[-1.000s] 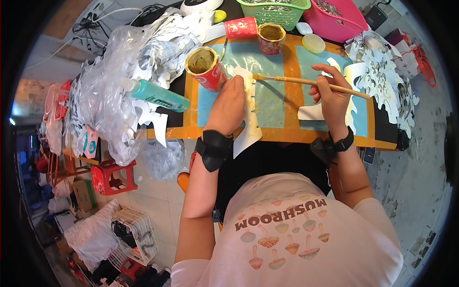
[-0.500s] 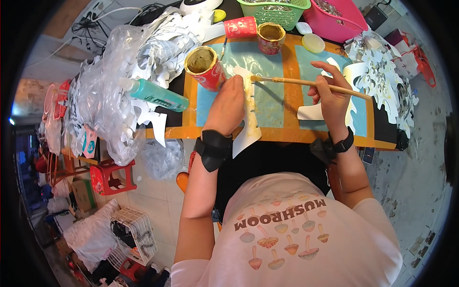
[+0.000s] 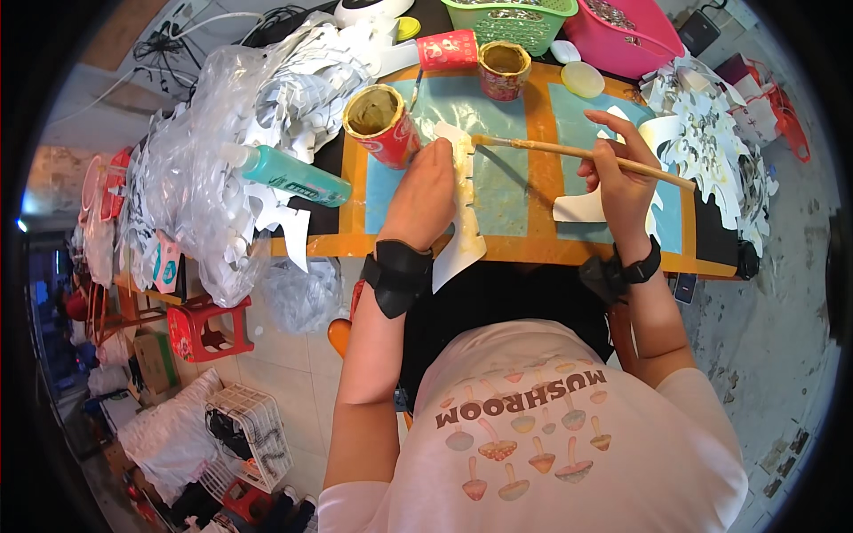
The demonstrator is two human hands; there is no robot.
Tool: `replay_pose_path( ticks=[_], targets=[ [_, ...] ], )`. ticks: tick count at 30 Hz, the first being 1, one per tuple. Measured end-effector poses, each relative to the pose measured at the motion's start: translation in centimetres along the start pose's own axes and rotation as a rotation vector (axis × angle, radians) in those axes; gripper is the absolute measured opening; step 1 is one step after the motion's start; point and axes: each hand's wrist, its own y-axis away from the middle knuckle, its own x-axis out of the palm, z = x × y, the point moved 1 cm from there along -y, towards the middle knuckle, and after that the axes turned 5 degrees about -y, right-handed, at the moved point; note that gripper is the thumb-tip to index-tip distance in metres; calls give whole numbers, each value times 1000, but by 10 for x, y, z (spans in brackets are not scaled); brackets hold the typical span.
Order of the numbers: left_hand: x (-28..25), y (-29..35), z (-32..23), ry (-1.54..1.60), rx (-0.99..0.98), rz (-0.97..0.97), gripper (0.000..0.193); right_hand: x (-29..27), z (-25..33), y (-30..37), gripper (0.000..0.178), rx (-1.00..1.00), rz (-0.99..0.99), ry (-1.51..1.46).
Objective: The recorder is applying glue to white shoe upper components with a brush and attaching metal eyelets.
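My left hand [image 3: 421,197] is closed on the upper part of a long white cut-out piece [image 3: 464,218], pressing it against the work board. Yellowish smears cover that piece, and small notches run along its right edge. In my right hand [image 3: 625,185] is a wooden-handled brush [image 3: 569,154], pinched and held nearly level. Its bristles point left, just beside the upper right edge of the white piece. A red can [image 3: 397,145] with yellowish paste inside stands right behind my left hand. Another white cut-out [image 3: 577,209] lies under my right hand.
A teal bottle [image 3: 298,177] lies left of the board, by a heap of white cut-outs [image 3: 306,93] partly under clear plastic. Behind stand a smaller can [image 3: 504,73], a green basket [image 3: 511,28] and a pink basket [image 3: 626,43]. More cut-outs [image 3: 711,151] pile up on the right.
The brush and my right hand have shifted slightly right, taking the bristles off the edge of the white piece. My left hand and the piece stay put.
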Motion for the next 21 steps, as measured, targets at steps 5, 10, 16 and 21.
replay_pose_path(
  ticks=[5,10,16,21],
  targets=[
    [1,0,1,4,-6,2,22,-1,1,0,28,14,18,25],
    [0,0,0,3,-7,2,23,2,0,0,28,-15,15,11],
    [1,0,1,15,-4,-8,24,-2,3,2,29,-12,11,16],
    [1,0,2,16,5,-10,25,-5,3,3,30,24,53,2]
  ],
)
